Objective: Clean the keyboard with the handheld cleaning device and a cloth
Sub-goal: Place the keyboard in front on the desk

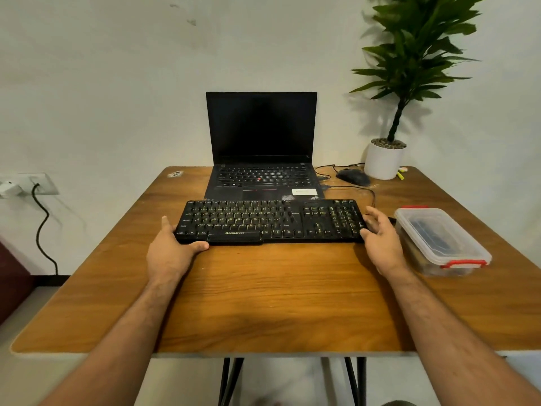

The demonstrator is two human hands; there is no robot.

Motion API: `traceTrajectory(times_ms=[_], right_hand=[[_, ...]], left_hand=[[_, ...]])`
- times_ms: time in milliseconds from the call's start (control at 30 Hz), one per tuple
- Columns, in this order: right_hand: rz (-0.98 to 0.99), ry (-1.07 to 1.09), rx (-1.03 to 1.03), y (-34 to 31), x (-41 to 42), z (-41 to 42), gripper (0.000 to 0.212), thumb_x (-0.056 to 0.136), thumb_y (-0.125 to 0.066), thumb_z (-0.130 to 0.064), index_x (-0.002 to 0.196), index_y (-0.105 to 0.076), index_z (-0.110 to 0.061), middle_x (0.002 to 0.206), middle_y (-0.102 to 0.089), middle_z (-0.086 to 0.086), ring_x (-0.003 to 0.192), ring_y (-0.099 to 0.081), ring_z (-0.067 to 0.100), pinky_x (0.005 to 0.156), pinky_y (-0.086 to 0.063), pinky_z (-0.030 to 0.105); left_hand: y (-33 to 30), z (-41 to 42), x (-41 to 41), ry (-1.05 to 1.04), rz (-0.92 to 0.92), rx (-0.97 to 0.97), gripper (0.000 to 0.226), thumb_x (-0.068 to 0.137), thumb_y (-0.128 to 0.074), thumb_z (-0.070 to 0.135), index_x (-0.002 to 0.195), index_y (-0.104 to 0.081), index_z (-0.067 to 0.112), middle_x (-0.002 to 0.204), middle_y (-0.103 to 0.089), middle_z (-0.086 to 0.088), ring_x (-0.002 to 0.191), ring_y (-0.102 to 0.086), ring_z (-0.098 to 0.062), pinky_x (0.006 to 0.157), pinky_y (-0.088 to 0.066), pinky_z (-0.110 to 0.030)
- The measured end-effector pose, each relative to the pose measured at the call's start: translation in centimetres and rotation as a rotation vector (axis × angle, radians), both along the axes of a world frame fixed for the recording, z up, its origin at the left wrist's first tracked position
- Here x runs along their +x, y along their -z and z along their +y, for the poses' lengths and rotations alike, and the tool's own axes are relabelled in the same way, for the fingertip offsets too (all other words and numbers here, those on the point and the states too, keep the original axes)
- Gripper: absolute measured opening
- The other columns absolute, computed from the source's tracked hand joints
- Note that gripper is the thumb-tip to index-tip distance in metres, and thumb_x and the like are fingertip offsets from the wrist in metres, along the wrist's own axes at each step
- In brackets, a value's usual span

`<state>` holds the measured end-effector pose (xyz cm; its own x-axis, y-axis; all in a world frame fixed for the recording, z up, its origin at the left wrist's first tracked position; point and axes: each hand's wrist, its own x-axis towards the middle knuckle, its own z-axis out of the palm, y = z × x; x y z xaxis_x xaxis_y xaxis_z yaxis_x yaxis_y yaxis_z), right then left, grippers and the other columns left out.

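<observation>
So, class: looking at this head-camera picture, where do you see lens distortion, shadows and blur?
Head view: wide-angle bending curves the table edges; the plant throws soft shadows on the wall, and the right hand shadows the wood beside the keyboard; forearms near the frame's bottom look stretched; key legends are too soft to read.

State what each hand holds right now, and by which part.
The left hand grips the black keyboard at its near-left corner, thumb along the front edge. The right hand touches the keyboard's right end with relaxed fingers, gripping nothing.
</observation>
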<state>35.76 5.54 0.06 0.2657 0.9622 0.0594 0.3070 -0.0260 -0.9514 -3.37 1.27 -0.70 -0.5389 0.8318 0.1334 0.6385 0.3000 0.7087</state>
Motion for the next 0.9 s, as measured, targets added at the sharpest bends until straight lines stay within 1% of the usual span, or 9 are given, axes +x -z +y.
traceTrajectory(times_ms=[100,200,267,400,600,667,767,833,900], right_hand=[[-0.014,-0.031,-0.010,0.0,0.0,-1.2,0.070,0.088,-0.044,0.017,0.145,-0.047,-0.024,0.144,-0.055,0.000,0.124,-0.047,0.004,0.112,-0.041,0.034],[-0.030,-0.025,-0.003,0.2,-0.1,-2.1,0.072,0.084,-0.043,0.019,0.143,-0.048,-0.022,0.143,-0.056,0.002,0.126,-0.048,0.005,0.113,-0.040,0.036],[-0.053,-0.028,0.010,0.2,-0.2,-2.8,0.072,0.083,-0.043,0.019,0.143,-0.049,-0.020,0.143,-0.056,0.004,0.127,-0.048,0.006,0.113,-0.038,0.032],[-0.101,-0.031,0.032,0.2,-0.5,-4.5,0.066,0.084,-0.044,0.018,0.142,-0.051,-0.014,0.141,-0.058,0.005,0.131,-0.049,0.011,0.105,-0.035,0.023],[-0.178,-0.029,0.069,0.4,-0.5,-6.4,0.056,0.088,-0.054,0.009,0.138,-0.054,-0.014,0.137,-0.061,0.006,0.127,-0.054,0.014,0.106,-0.039,0.026],[-0.191,-0.031,0.075,0.5,-0.5,-6.9,0.053,0.089,-0.056,0.007,0.137,-0.055,-0.014,0.136,-0.061,0.006,0.127,-0.054,0.015,0.106,-0.040,0.027],[-0.203,-0.027,0.083,0.7,-0.2,-7.3,0.049,0.089,-0.058,0.005,0.134,-0.058,-0.015,0.134,-0.063,0.006,0.124,-0.056,0.014,0.105,-0.041,0.027],[-0.198,-0.015,0.094,0.7,-0.1,-7.4,0.043,0.092,-0.059,0.000,0.132,-0.060,-0.015,0.132,-0.065,0.006,0.121,-0.058,0.013,0.106,-0.043,0.031],[-0.201,-0.002,0.107,0.6,-0.1,-7.4,0.037,0.095,-0.060,-0.006,0.131,-0.061,-0.014,0.129,-0.067,0.006,0.117,-0.060,0.013,0.104,-0.044,0.030]], left_hand=[[0.1,-1.8,-0.2,-0.031,0.002,-0.008,0.113,0.072,-0.088,0.043,0.159,-0.021,0.015,0.142,-0.060,-0.003,0.125,-0.058,-0.032,0.101,-0.049,-0.046],[0.0,-3.7,-0.3,-0.036,0.007,0.003,0.110,0.074,-0.086,0.041,0.159,-0.021,0.016,0.146,-0.056,-0.003,0.128,-0.057,-0.031,0.103,-0.047,-0.046],[0.0,-4.8,-0.3,-0.030,-0.010,0.009,0.110,0.074,-0.087,0.040,0.159,-0.021,0.014,0.146,-0.055,-0.005,0.129,-0.056,-0.030,0.105,-0.046,-0.046],[0.2,-6.5,-0.7,-0.030,-0.024,0.021,0.112,0.070,-0.089,0.039,0.158,-0.025,0.010,0.142,-0.057,-0.012,0.129,-0.054,-0.032,0.106,-0.044,-0.045],[0.6,-7.9,-1.4,0.005,0.024,-0.021,0.112,0.074,-0.088,0.037,0.159,-0.020,0.008,0.142,-0.053,-0.017,0.132,-0.049,-0.035,0.110,-0.041,-0.046],[0.6,-8.4,-1.4,0.007,0.050,-0.035,0.101,0.081,-0.079,0.029,0.159,-0.018,0.007,0.139,-0.054,-0.019,0.130,-0.047,-0.037,0.112,-0.040,-0.046],[0.4,-9.0,-1.1,-0.022,-0.005,0.012,0.083,0.084,-0.061,0.009,0.157,-0.022,0.003,0.134,-0.057,-0.018,0.125,-0.051,-0.036,0.108,-0.041,-0.046],[0.1,-9.3,-0.8,-0.049,-0.033,0.049,0.075,0.085,-0.054,0.004,0.155,-0.026,0.002,0.136,-0.059,-0.018,0.125,-0.053,-0.037,0.108,-0.040,-0.044],[-0.3,-9.7,-0.5,-0.073,-0.074,0.066,0.072,0.088,-0.050,0.001,0.156,-0.027,0.005,0.141,-0.057,-0.016,0.130,-0.050,-0.038,0.112,-0.035,-0.040]])
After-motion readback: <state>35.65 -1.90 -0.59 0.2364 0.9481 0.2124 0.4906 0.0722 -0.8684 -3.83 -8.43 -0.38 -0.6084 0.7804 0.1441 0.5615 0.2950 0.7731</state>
